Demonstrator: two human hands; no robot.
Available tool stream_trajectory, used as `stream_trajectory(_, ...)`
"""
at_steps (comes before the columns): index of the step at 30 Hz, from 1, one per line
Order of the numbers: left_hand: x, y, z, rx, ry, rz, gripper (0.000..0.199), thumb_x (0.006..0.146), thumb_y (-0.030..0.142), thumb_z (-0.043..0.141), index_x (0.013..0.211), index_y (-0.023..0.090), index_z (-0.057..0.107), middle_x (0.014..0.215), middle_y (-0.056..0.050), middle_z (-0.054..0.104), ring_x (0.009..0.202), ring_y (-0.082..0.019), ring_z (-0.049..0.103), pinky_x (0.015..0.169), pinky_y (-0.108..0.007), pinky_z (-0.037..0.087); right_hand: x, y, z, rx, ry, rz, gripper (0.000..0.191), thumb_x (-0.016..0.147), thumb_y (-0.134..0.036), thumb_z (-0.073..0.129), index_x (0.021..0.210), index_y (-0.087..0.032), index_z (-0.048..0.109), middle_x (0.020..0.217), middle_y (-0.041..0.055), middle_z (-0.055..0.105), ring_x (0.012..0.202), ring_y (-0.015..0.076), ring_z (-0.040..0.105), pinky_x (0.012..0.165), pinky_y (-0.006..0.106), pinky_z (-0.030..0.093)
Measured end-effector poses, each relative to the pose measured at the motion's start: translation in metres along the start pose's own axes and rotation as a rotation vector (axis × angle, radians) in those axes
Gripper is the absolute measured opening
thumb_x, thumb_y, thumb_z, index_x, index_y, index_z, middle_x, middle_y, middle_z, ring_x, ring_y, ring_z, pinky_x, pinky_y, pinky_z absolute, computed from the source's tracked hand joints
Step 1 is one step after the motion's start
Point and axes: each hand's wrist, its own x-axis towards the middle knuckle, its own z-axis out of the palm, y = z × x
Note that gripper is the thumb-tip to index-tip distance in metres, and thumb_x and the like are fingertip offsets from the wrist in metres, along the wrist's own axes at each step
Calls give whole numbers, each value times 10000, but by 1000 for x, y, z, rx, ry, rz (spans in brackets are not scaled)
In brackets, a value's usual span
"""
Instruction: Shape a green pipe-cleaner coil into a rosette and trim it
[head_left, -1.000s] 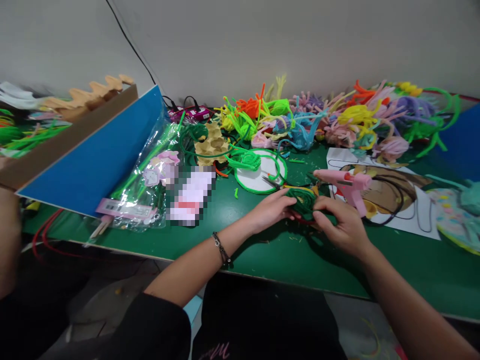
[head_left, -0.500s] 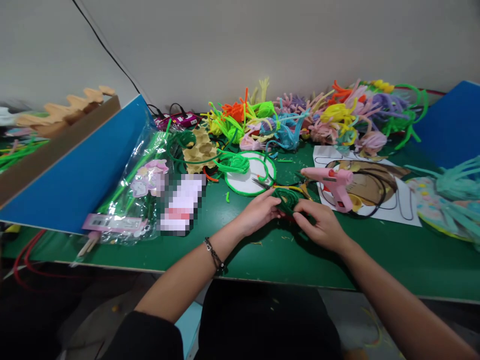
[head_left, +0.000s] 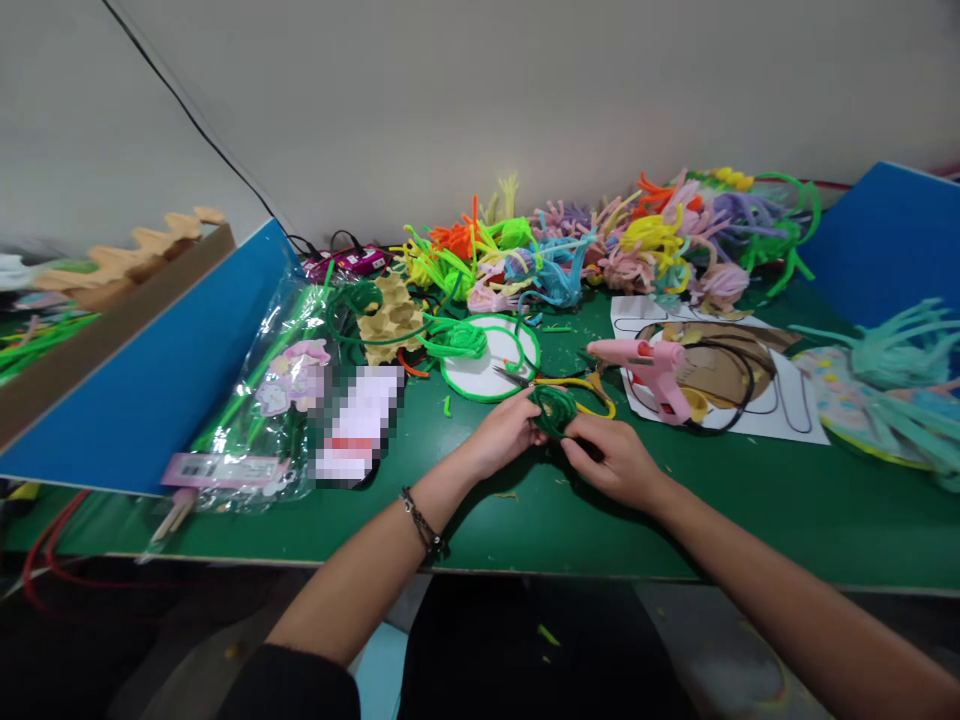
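- Left hand (head_left: 506, 437) and right hand (head_left: 616, 458) pinch opposite edges of a dark green coil (head_left: 551, 416) above the worktable (head_left: 787, 510).
- The coil — probably light, soft, springy (perhaps fuzzy wire) — seems best held by its rim, gently.

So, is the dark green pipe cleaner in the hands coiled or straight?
Coiled: the dark green pipe cleaner shows rounded loops, held between the left hand and right hand.

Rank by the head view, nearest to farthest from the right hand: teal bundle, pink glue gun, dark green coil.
1. Dark green coil: at the right hand, on its left.
2. Pink glue gun: beyond it, slightly right.
3. Teal bundle: far right.
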Motion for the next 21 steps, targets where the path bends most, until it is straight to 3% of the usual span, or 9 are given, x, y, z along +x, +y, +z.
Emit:
stream_trajectory(11, 2, -2, -4, 4, -41, -31, 102, 650, 106, 454, 707, 139, 532, 533, 29, 504, 446, -75, 438, 437, -184, 328, -3, -4, 7, -70, 62, -11, 229, 796, -173, 398, 571, -209, 382, 477, -41, 406, 435, 87, 356, 446, 195, 296)
stream_trajectory(15, 7, -5, -13, 38, -55, -33, 80, 720, 129, 490, 747, 127, 565, 558, 26, 514, 475, -74, 470, 471, -185, 389, -2, -5, 8, -105, 60, -7, 236, 789, -189, 389, 555, -212, 366, 474, -38, 406, 441, 91, 368, 453, 198, 295)
stream_trajectory(17, 9, -5, -18, 53, -53, -45, 105, 776, 174, 512, 830, 118, 581, 652, 7, 559, 549, -86, 522, 526, -205, 442, -2, -5, 9, -120, 54, 3, 239, 788, -199, 382, 551, -213, 360, 473, -37, 404, 442, 93, 370, 457, 201, 293)
stream_trajectory(21, 11, -6, -22, 73, -38, -72, 301, 851, 316, 504, 1092, 137, 520, 1060, -73, 568, 894, -167, 578, 756, -361, 505, -2, -7, 10, -149, 37, 25, 251, 788, -222, 373, 538, -215, 347, 469, -33, 405, 438, 98, 366, 458, 209, 284)
